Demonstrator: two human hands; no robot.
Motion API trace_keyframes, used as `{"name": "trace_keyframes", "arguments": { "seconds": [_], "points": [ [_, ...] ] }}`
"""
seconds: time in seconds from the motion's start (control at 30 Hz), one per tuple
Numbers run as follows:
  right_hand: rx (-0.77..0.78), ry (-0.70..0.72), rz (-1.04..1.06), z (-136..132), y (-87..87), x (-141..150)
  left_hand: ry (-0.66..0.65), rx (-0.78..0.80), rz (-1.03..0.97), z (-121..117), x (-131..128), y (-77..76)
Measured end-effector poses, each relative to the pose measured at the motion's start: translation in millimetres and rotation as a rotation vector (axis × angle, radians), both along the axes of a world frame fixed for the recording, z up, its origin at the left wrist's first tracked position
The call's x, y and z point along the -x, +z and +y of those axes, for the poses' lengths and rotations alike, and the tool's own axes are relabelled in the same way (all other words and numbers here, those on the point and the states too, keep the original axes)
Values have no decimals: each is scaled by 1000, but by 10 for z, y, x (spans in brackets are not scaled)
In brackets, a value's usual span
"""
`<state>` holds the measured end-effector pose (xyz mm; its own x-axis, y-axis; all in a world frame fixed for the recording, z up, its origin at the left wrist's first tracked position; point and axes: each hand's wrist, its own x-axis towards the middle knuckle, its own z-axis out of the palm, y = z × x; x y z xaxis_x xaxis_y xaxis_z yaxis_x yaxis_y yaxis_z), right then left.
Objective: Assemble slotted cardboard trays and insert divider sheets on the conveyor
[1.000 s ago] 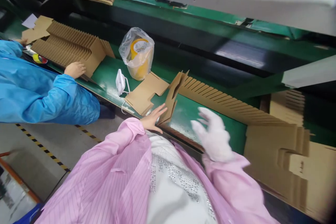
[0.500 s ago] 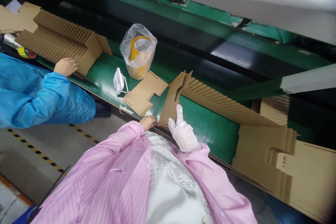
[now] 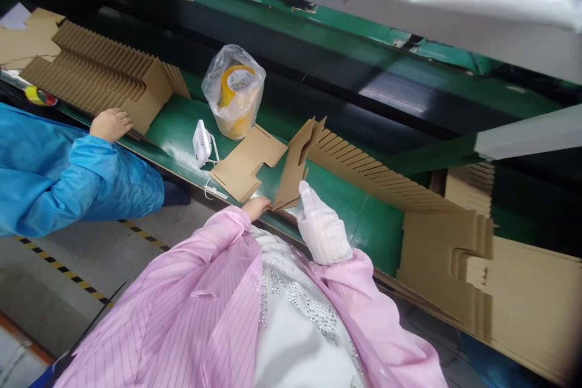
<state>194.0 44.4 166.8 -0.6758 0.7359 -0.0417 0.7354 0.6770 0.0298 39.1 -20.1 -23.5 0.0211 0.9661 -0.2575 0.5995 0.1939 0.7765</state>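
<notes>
A folded brown cardboard piece (image 3: 291, 171) stands tilted on the green bench in front of me. At its lower left corner are the closed fingers of my bare left hand (image 3: 257, 208). My right hand (image 3: 322, 227), in a white glove, is beside the piece's lower right edge with a finger stretched upward; its other fingers are hard to make out. Whether the glove touches the cardboard I cannot tell. Just left of the standing piece, flat cardboard (image 3: 248, 162) with a notch lies on the bench.
Slotted cardboard (image 3: 377, 173) runs rightward to more stacked pieces (image 3: 436, 248). A bag of yellow tape rolls (image 3: 239, 82) and a small white fan (image 3: 203, 144) stand on the bench (image 3: 170, 127). At left, a co-worker's hand (image 3: 111, 125) touches a cardboard row (image 3: 100, 66).
My right hand has turned slightly, and its thumb no longer stands clearly apart from the raised finger. My left hand stays at the cardboard's corner. The whole view has shifted a little.
</notes>
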Motion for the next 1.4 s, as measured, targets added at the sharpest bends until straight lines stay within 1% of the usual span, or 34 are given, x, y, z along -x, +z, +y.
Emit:
{"name": "trace_keyframes", "arguments": {
  "seconds": [0.1,0.2,0.3,0.43,0.57,0.7,0.8,0.97,1.03,1.2,1.3,1.4],
  "points": [
    [-68,42,48,-5,72,-12,13,-14,-59,-12,5,-18],
    [-103,108,141,1,102,-20,30,-24,-116,-16,4,-27],
    [-90,163,215,42,81,-11,44,-28,-167,-17,-2,-35],
    [-81,169,274,170,22,51,68,-27,-213,-16,-11,-55],
    [-39,181,276,304,-26,115,82,-25,-230,-19,-15,-76],
    [-4,221,258,312,-44,117,86,-39,-249,-32,-5,-115],
    [-16,191,249,262,-14,117,109,-57,-251,-49,-3,-168],
    [-10,9,147,202,110,174,155,-91,-259,-107,-24,-224],
    [1,-1,114,198,154,199,176,-119,-272,-135,-39,-233],
    [52,155,-54,251,248,227,236,-154,-317,-182,-70,-279],
    [144,297,-170,332,349,257,270,-146,-338,-189,-75,-301],
    [226,414,-269,438,480,328,292,-129,-349,-188,-77,-284]
  ]
}}
